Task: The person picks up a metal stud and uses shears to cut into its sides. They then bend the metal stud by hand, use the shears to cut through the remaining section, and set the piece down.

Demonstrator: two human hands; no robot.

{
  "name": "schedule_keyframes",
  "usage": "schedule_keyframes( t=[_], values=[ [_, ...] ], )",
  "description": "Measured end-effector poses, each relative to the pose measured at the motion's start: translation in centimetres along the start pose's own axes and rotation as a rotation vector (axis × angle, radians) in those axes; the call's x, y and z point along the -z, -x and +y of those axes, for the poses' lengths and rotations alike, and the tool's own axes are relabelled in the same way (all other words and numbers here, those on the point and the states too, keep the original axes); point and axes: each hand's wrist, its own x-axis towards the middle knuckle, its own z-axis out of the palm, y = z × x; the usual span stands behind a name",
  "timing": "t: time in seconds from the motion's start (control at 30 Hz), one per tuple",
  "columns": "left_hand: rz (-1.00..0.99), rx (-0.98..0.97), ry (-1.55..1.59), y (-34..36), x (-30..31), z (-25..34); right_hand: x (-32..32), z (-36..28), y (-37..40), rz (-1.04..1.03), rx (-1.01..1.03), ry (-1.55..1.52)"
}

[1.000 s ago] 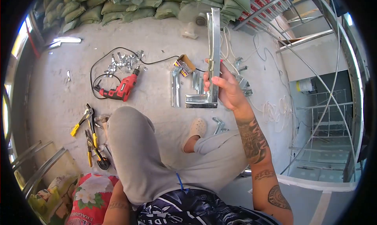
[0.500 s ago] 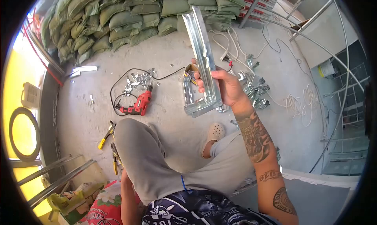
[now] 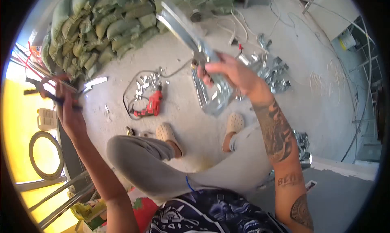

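My right hand (image 3: 235, 76) is closed around a bent length of shiny metal channel (image 3: 221, 95). One leg of the channel slants up to the left, and motion blurs it. At the far left, my raised left hand (image 3: 69, 107) is wrapped around a dark hand tool (image 3: 42, 88) with a forked end. Blur hides its exact kind. Below and between my hands, a red corded power drill (image 3: 153, 105) lies on the floor beside metal offcuts (image 3: 147, 83).
Green sandbags (image 3: 118, 27) are stacked along the back. Metal pieces (image 3: 278, 76) lie in a heap to the right, near white cables (image 3: 325, 80). A metal frame (image 3: 363, 64) stands at the far right. A round ring (image 3: 34, 151) is at the left.
My left hand has risen from beside my left leg to the upper left, now holding the dark tool. The metal channel has tilted further left in my right hand. My left knee has shifted.
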Motion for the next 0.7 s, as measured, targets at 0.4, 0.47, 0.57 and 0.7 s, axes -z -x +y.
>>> schedule_keyframes(
  t=[0.4, 0.47, 0.57, 0.7],
  values=[
    [-0.879, 0.337, 0.587, 6.6, -10.2, -9.0, 7.4, -2.1, 0.8, 0.607, 0.039, 0.282],
    [-0.955, 0.595, 0.139, 8.3, -8.3, -11.5, 5.6, -1.4, 0.3, 0.555, -0.098, 0.4],
    [-1.04, 0.565, -0.189, 11.9, -11.5, -9.8, 2.7, 0.9, -0.7, 0.39, -0.168, 0.533],
    [-1.139, 0.304, -0.228, 12.6, -12.0, -10.1, 1.6, 2.8, -1.6, 0.136, 0.06, 0.662]
  ],
)
